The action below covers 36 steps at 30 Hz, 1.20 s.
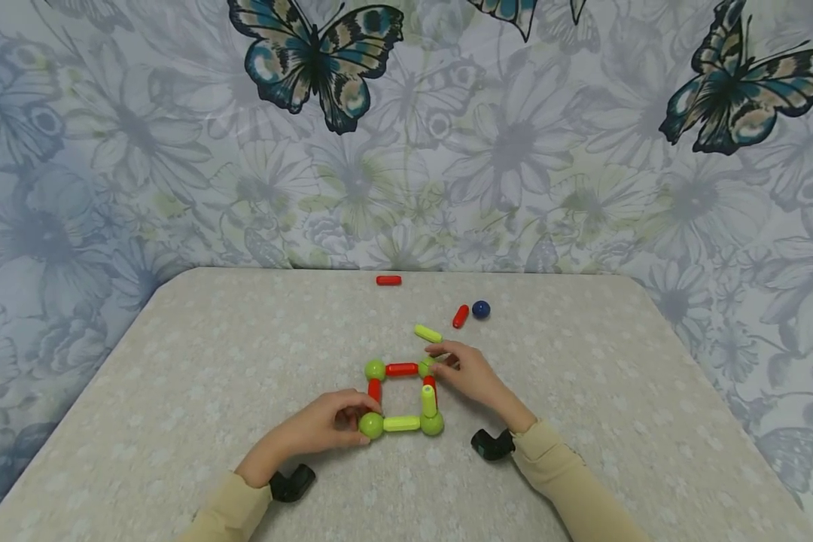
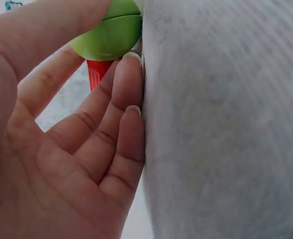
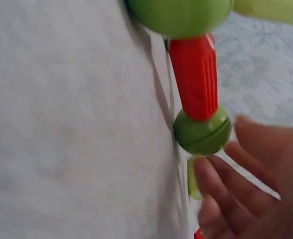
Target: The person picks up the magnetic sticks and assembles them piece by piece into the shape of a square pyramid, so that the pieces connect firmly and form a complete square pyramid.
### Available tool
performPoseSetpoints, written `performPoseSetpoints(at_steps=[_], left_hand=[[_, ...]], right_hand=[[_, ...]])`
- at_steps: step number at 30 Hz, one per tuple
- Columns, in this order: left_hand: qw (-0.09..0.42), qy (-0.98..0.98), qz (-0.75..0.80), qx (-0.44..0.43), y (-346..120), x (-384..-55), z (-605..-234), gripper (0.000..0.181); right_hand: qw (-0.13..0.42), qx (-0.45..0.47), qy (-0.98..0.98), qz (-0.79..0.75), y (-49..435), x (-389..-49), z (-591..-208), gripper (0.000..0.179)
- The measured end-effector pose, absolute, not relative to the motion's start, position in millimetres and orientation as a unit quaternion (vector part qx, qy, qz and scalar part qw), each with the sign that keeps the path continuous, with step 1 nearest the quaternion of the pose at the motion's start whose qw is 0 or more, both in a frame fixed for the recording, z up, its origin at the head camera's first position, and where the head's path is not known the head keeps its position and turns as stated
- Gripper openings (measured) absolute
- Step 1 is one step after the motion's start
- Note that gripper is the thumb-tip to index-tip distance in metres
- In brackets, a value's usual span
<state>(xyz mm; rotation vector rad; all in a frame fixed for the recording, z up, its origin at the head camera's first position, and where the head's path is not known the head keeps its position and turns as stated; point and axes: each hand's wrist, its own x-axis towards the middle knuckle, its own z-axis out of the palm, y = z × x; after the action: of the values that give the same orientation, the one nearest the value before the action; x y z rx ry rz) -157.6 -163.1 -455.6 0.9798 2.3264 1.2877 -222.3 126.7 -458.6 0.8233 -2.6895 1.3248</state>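
A square frame of magnetic sticks and balls lies on the table, with a green ball at each corner. Red sticks (image 1: 402, 369) form its far, left and right sides; a lime stick (image 1: 402, 424) forms the near one. Another lime stick (image 1: 429, 400) stands up from the near right ball (image 1: 432, 424). My left hand (image 1: 321, 423) pinches the near left green ball (image 2: 109, 37) between thumb and fingers. Around the far right green ball (image 3: 204, 132) my right hand (image 1: 470, 373) has its fingers spread loosely, fingertips right at the ball's surface.
Beyond the frame lie a loose lime stick (image 1: 427, 333), a red stick (image 1: 461, 316) beside a dark blue ball (image 1: 481, 309), and another red stick (image 1: 389, 280) near the table's far edge. A butterfly-patterned cloth (image 1: 406, 188) hangs behind the table (image 1: 257, 324).
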Motion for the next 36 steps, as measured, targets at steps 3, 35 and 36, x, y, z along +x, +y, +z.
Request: performPoseSetpoints(at_steps=[3,35,36], left_hand=[[0.159,0.817,0.443,0.333,-164,-158,-457,0.055],[0.139,0.823,0.445,0.324,-167,-161,-462,0.065],[0.140,0.825,0.444,0.321,-167,-161,-462,0.065]], right_hand=[[0.060,0.206,-0.870,0.444,126,-231,-461,0.024],[-0.070,0.049,-0.652,0.753,118,-215,-426,0.034],[-0.074,0.059,-0.648,0.756,116,-210,-419,0.034]])
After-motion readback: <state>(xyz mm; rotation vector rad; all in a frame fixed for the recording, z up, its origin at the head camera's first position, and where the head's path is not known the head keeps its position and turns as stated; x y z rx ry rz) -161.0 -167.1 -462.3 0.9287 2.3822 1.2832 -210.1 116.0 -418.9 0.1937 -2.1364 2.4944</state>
